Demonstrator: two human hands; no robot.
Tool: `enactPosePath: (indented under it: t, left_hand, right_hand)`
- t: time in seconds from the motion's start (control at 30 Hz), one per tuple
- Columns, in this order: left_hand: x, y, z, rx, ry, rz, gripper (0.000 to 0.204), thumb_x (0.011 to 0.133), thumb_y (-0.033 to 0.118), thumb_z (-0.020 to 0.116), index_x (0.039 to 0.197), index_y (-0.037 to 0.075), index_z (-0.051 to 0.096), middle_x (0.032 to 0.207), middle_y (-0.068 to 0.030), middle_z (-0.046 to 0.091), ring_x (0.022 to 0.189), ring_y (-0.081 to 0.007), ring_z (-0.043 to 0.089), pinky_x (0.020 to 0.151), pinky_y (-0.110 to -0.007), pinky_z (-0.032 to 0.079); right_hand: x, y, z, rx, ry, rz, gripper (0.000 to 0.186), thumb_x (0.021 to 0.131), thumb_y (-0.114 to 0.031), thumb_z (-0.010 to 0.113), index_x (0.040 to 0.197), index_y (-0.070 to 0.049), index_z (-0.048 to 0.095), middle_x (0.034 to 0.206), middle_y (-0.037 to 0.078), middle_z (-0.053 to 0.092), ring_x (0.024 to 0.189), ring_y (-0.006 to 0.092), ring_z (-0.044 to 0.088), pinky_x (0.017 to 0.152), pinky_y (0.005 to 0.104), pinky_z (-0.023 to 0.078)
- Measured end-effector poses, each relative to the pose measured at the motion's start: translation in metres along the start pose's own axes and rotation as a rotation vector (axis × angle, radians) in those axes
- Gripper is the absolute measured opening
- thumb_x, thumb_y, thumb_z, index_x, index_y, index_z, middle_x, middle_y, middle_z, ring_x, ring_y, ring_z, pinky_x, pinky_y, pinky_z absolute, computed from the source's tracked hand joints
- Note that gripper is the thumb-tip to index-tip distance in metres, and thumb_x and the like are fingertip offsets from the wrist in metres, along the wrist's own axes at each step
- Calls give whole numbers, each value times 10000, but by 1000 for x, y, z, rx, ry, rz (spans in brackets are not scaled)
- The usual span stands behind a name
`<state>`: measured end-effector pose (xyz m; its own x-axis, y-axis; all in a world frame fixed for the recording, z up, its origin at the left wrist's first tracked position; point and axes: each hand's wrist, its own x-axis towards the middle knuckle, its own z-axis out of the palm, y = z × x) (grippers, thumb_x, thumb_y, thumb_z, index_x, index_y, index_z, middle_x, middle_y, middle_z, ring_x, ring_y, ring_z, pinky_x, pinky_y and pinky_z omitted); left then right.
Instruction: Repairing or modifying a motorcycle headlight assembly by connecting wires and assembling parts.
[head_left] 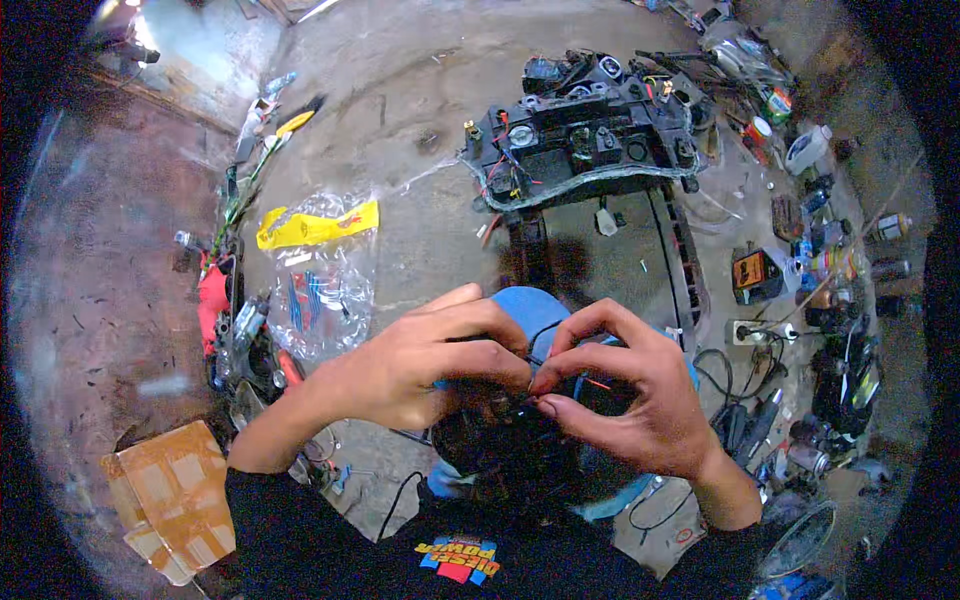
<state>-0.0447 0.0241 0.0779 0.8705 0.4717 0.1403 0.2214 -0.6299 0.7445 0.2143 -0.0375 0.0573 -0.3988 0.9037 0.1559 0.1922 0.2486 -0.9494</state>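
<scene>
My left hand (435, 355) and my right hand (635, 395) meet above my lap, fingertips almost touching. Both are closed in a pinch, thumb against forefinger. What lies between the fingertips is too small to make out. A thin dark wire (543, 332) runs just beyond them, and a short red strand (598, 383) shows beside my right fingers. Directly beneath the hands sits a dark object (500, 450) in shadow, its shape hard to tell. Blue fabric (525, 308) over my legs shows around it.
Ahead on the concrete floor lies a black vehicle light housing (580, 150) with wires. A clear plastic bag (325, 290) with a yellow header is at left, cardboard (175, 490) at lower left. Bottles (808, 150), cables (740, 375) and a white power strip (757, 332) line the right.
</scene>
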Motion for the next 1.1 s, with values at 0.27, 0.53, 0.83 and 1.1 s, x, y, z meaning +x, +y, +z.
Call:
enactPosePath:
  t: [0.27,0.53,0.83,1.1]
  left_hand:
    - [0,-1,0,-29,21,18,374,691,57,822,1054,115,749,1087,-87,680,960,-302,623,817,-421,447]
    - [1,0,0,-65,35,13,351,719,50,822,1058,105,748,1084,-89,679,992,-288,642,843,-431,448]
    - [1,-2,1,-72,38,13,345,729,61,826,1062,96,744,1080,-98,679,983,-303,635,846,-434,455]
    - [0,-4,-1,-53,10,22,332,737,73,822,1058,103,742,1082,-105,674,980,-306,633,838,-432,460]
  right_hand:
    - [5,-4,-1,26,-30,71,172,814,-133,827,975,-101,776,1029,85,666,990,255,687,891,364,545]
    - [2,-7,0,-69,-13,39,162,817,-126,816,965,-87,762,1029,81,682,1006,262,689,903,375,544]
    - [3,-5,0,-28,-19,65,164,804,-122,808,951,-81,750,1041,79,682,989,261,695,880,371,549]
    - [3,-5,-1,-60,-16,45,159,821,-138,828,964,-100,773,1028,78,683,987,259,696,874,371,556]
